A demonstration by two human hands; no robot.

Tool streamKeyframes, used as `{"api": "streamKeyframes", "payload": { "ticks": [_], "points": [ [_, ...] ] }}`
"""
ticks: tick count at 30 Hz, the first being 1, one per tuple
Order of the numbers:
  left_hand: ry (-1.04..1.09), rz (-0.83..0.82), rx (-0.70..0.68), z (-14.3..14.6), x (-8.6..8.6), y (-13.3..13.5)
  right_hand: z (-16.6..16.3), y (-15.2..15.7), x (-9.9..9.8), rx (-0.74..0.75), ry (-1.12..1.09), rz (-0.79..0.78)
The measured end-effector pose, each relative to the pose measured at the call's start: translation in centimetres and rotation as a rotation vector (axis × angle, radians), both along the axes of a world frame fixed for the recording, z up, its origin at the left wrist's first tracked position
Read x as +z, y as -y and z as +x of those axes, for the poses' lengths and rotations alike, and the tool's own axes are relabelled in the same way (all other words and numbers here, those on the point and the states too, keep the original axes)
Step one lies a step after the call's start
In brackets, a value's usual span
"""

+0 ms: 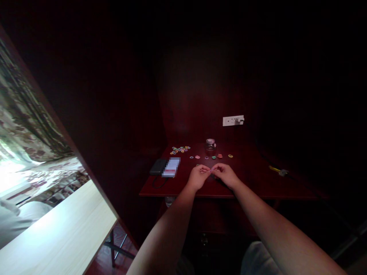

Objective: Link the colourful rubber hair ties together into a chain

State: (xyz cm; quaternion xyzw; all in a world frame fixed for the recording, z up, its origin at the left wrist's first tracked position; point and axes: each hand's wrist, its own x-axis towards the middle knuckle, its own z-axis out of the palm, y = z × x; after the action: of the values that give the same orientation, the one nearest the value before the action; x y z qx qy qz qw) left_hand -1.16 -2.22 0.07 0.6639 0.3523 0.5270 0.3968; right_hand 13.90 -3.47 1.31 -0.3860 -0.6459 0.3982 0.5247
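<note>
My left hand [200,177] and my right hand [227,175] meet low over the dark red desk, fingertips pinched together. Between them is a small pinkish-purple hair tie [211,170], mostly covered by the fingers. Just beyond, small hair ties sit in a row sorted by colour, among them a pink group [197,157], a green group [213,157], an orange-red group [220,156] and a yellow one [230,156]. A loose pile of mixed-colour hair ties [180,150] lies at the back left. Behind the row stands a clear jar [210,145] with a pinkish rim.
Left of my hands are a phone with a blurred screen [171,167] and a black box-shaped device [158,167] with a cable. A yellow cord [275,169] lies at the right. The back wall holds a socket panel [233,120]. A pale wooden table [63,225] stands outside, left.
</note>
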Motion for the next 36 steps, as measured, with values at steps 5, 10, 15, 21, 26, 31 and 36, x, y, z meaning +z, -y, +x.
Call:
{"api": "streamKeyframes", "payload": {
  "ticks": [5,10,15,21,26,31,36],
  "points": [
    [-0.013,-0.026,0.004,0.01,0.33,0.28,0.11,-0.06,-0.22,-0.014,0.022,0.004],
    [-0.013,-0.043,0.03,0.05,0.6,0.6,0.21,-0.16,-0.37,-0.031,0.04,0.014],
    [-0.035,-0.041,0.05,0.07,0.3,0.4,0.07,-0.09,-0.28,-0.037,0.018,0.002],
    [-0.036,-0.049,-0.007,0.14,0.56,0.48,0.06,-0.2,-0.43,-0.037,-0.049,-0.002],
    [-0.092,-0.035,-0.027,-0.1,0.51,0.57,0.27,-0.69,-0.66,-0.069,-0.177,-0.041],
    [-0.103,-0.042,-0.01,-0.23,0.45,0.62,0.47,-0.9,-0.49,-0.117,-0.37,-0.077],
    [-0.072,-0.054,-0.022,-0.18,0.6,0.74,0.26,-0.37,-0.21,0.039,-0.2,-0.064]
  ]
}}
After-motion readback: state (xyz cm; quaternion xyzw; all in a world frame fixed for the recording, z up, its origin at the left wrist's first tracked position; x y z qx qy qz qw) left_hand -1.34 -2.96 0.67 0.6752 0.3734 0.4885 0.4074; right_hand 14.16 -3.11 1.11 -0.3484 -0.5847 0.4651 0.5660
